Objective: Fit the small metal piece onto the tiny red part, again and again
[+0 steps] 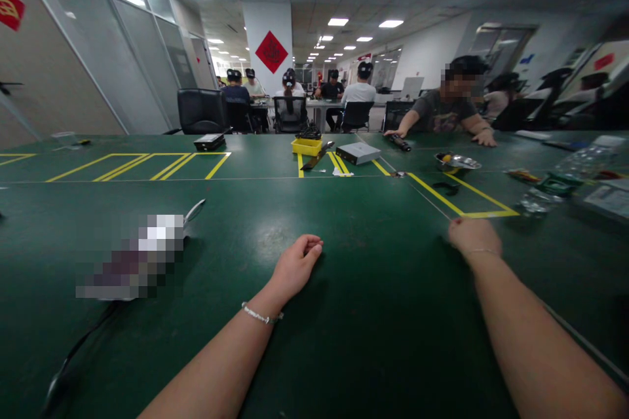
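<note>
My left hand (297,265) rests on the green table (344,327), its fingers loosely curled in with no object visible in them. A beaded bracelet (260,314) circles that wrist. Farther right, my right hand (474,239) is closed in a fist on the table, beside a corner of yellow tape (491,215). Nothing sticks out of this fist, though its inner side is hidden and slightly blurred. To the left of my left hand lies a pixelated, elongated object (140,262) with a dark cord (86,340) running from its near end.
Across the table sit a yellow tray (307,146), a grey box (358,153) and a black box (209,142). A plastic bottle (565,173) lies at the right near a shiny bowl (457,162). Opposite, a person (442,108) has one hand by a dark tool (400,142).
</note>
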The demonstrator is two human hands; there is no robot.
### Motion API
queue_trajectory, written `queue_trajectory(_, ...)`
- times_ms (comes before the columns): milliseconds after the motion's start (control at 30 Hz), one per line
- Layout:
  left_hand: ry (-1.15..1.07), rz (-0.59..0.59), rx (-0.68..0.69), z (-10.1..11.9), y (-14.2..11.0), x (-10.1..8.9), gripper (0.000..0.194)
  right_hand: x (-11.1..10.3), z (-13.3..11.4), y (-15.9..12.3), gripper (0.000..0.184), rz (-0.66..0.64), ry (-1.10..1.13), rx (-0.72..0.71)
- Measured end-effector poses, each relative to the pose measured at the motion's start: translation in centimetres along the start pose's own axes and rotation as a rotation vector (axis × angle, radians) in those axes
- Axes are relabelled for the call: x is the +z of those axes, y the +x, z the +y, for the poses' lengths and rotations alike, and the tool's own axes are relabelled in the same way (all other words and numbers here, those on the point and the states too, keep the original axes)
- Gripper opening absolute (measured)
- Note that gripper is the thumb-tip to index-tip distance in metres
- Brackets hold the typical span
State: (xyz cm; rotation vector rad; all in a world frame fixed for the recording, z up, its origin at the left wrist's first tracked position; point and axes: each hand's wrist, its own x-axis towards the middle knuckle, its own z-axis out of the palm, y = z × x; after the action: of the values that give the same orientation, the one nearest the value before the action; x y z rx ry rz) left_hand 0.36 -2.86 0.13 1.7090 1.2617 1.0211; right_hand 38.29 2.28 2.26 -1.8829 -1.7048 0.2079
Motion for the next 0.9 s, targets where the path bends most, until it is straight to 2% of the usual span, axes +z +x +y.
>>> queue_trajectory(100,-0.034,-0.021,0.004,-0.3,0.1,0.2,0.023,2.2,-5.5,-0.5,0.020,-0.011,0.036,0.073)
queue_trajectory(200,-0.043,-0.039,0.009,-0.5,0.2,0.4,0.027,5.3,-11.6,-2.3,0.021,-0.185,0.149,-0.011)
queue_trajectory(300,-0.006,-0.060,0.013,-0.5,0.1,0.4,0.036,8.0,-16.7,-5.3,0.021,-0.353,0.287,-0.130)
queue_trajectory(400,0.035,-0.077,0.039,-0.3,-0.1,0.4,0.035,9.3,-19.9,-8.0,0.018,-0.415,0.383,-0.202)
queue_trajectory(500,0.045,-0.052,0.065,-0.2,-0.1,0.4,0.025,9.0,-20.9,-8.8,0.018,-0.450,0.396,-0.266)
queue_trajectory(600,-0.038,-0.018,0.042,-0.3,0.1,0.4,0.022,7.5,-19.6,-7.0,0.029,-0.468,0.318,-0.331)
queue_trajectory(667,-0.119,-0.007,0.018,-0.4,0.3,0.5,0.022,6.1,-17.0,-4.9,0.037,-0.291,0.123,-0.332)
queue_trajectory(733,-0.171,-0.006,0.007,-0.5,0.4,0.5,0.021,4.5,-12.8,-2.8,0.041,0.009,-0.155,-0.278)
queue_trajectory(767,-0.185,-0.006,0.006,-0.5,0.4,0.6,0.021,3.6,-10.3,-2.0,0.043,0.149,-0.284,-0.203)
queue_trajectory(800,-0.197,-0.006,0.005,-0.6,0.5,0.6,0.021,2.9,-7.6,-1.3,0.046,0.231,-0.384,-0.113)
queue_trajectory(833,-0.209,-0.010,0.005,-0.7,0.5,0.6,0.021,2.2,-4.9,-0.9,0.047,0.266,-0.454,-0.010)
queue_trajectory(900,-0.231,-0.010,0.001,-0.8,0.5,0.6,0.020,1.2,0.0,-0.5,0.048,0.251,-0.524,0.168)
